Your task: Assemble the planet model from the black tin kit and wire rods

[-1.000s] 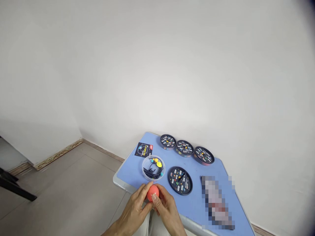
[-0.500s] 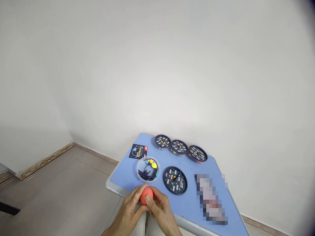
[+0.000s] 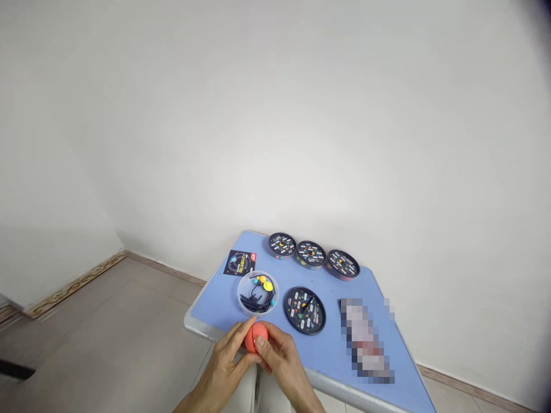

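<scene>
Between both hands, at the near edge of the table, is a small red-orange ball (image 3: pixel 259 332) with a dark seam line down its left side, as if made of two halves. My left hand (image 3: pixel 230 355) closes on its left side with fingers and thumb. My right hand (image 3: pixel 278 353) grips its right side, the thumb pressed on the front. Just beyond the hands sits a clear round tub (image 3: pixel 239 295) holding black sticks, small coloured balls and a yellow piece. To its right lies a black round lid (image 3: pixel 305 310) with printed planets and a black stick on it.
Three closed round tubs with black lids (image 3: pixel 282 244) (image 3: pixel 311 253) (image 3: pixel 343 263) stand in a row along the back of the blue table (image 3: pixel 275 265). A black printed card (image 3: pixel 239 263) lies at the left. A blurred-out flat object (image 3: pixel 365 341) is on the right. A wall rises behind.
A seam now shows on the ball, which has turned slightly or opened a little between my hands. Both hands keep their hold. The view has shifted slightly.
</scene>
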`<state>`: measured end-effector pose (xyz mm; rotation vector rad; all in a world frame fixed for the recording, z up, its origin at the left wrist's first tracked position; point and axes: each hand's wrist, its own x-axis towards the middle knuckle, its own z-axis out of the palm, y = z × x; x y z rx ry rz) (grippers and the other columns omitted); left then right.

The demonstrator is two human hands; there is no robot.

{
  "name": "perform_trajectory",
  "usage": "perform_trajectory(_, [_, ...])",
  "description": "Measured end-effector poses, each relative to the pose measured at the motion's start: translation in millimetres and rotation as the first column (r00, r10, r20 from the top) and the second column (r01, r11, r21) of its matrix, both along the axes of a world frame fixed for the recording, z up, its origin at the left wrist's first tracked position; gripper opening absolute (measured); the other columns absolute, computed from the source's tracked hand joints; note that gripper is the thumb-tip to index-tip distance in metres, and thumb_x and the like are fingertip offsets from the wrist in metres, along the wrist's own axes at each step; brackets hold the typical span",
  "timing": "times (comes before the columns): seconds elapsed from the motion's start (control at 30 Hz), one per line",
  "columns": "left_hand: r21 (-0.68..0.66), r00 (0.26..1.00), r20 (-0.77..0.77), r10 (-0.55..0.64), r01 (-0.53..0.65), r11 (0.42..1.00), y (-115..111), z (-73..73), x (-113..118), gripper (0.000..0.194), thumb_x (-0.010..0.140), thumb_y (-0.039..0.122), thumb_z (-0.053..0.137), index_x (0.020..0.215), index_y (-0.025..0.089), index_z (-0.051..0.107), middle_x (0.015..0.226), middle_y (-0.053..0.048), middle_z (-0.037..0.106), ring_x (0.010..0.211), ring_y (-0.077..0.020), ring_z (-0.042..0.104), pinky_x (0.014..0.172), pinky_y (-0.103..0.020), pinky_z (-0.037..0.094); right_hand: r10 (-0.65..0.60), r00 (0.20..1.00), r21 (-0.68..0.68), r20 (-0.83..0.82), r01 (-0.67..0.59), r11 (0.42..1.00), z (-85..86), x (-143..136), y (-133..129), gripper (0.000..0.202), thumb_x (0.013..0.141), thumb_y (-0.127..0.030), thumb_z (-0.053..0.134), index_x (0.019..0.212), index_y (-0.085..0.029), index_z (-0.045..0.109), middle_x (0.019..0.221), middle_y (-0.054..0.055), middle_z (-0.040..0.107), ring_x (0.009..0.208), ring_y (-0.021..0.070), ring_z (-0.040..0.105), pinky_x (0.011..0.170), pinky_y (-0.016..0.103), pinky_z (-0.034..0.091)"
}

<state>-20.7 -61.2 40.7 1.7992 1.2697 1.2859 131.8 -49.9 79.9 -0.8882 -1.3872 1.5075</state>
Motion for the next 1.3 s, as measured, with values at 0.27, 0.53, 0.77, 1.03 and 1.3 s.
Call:
perform_trajectory(0.27, [0.038, 0.998, -0.050, -0.031, 0.033, 0.999, -2.7, 9.4, 3.9, 0.053, 0.085, 0.026, 0.065, 0.137, 0.030, 0.052, 0.105, -0.003, 0.069, 0.093, -0.0190, 0.066, 0.087, -0.034, 0.057, 0.036, 0.999, -0.053, 0.011, -0.035, 0.998, 12.8, 8.4, -3.1, 0.044, 0.085, -0.059, 0.056, 0.089, -0.018, 0.069, 0.065, -0.003, 0.045, 0.056, 0.0112, 0.035, 0.051, 0.024, 0.030])
perform_trajectory(0.53, [0.066, 0.991, -0.129, -0.034, 0.043, 0.997, -4.4, 7.9, 0.0, 0.049, 0.089, 0.028, 0.060, 0.137, 0.031, 0.051, 0.109, -0.005, 0.069, 0.098, -0.0210, 0.067, 0.087, -0.033, 0.058, 0.022, 0.995, 0.070, 0.093, -0.029, 0.997, 7.7, 5.5, -3.0, 0.037, 0.086, -0.053, 0.058, 0.093, -0.018, 0.067, 0.073, -0.001, 0.052, 0.064, 0.0127, 0.040, 0.058, 0.024, 0.035])
perform_trajectory(0.77, [0.144, 0.975, -0.224, -0.012, 0.046, 0.988, -5.8, 6.6, -4.5, 0.048, 0.094, 0.029, 0.052, 0.141, 0.032, 0.046, 0.108, -0.006, 0.068, 0.095, -0.0208, 0.068, 0.083, -0.032, 0.059, -0.051, 0.971, 0.139, 0.234, 0.018, 0.990, 0.0, 4.1, -4.4, 0.042, 0.088, -0.056, 0.054, 0.088, -0.016, 0.068, 0.068, -0.002, 0.051, 0.062, 0.0120, 0.039, 0.056, 0.023, 0.033])
perform_trajectory(1.03, [-0.050, 1.000, 0.023, -0.016, 0.017, 0.999, -0.7, 7.3, -3.8, 0.040, 0.087, 0.034, 0.062, 0.126, 0.028, 0.060, 0.108, -0.004, 0.071, 0.099, -0.0215, 0.066, 0.089, -0.035, 0.057, -0.049, 0.995, 0.052, 0.083, 0.044, 0.998, -0.5, -0.2, -3.6, 0.038, 0.089, -0.053, 0.055, 0.091, -0.017, 0.068, 0.066, -0.003, 0.048, 0.057, 0.0098, 0.037, 0.052, 0.022, 0.031])
perform_trajectory(1.3, [-0.224, 0.959, 0.272, 0.080, -0.017, 0.974, 16.3, 25.4, -13.3, 0.051, 0.086, 0.047, 0.061, 0.131, 0.022, 0.056, 0.120, -0.008, 0.067, 0.109, -0.0233, 0.064, 0.095, -0.036, 0.052, -0.225, 0.973, -0.016, 0.052, 0.226, 0.974, 9.3, 9.1, 14.7, 0.050, 0.084, -0.065, 0.053, 0.088, -0.017, 0.068, 0.067, 0.000, 0.051, 0.058, 0.0130, 0.043, 0.053, 0.026, 0.036])
